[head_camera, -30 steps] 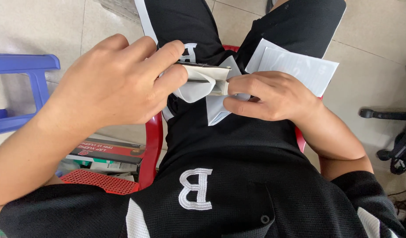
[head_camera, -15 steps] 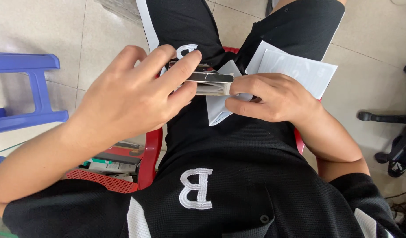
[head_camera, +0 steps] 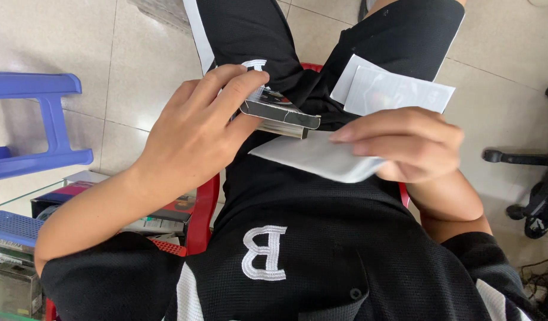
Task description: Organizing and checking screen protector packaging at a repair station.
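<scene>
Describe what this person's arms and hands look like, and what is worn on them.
Both hands, the left hand and the right hand, are bare: no gloves, rings, watch or wristband show. The forearms are uncovered too. Short black mesh sleeves with a white stripe end near the elbows, part of a black jersey bearing a white stitched letter.

Pale glossy floor tiles reflect daylight. A blue plastic stool stands at left; black chair-base castors sit at the right edge.
</scene>
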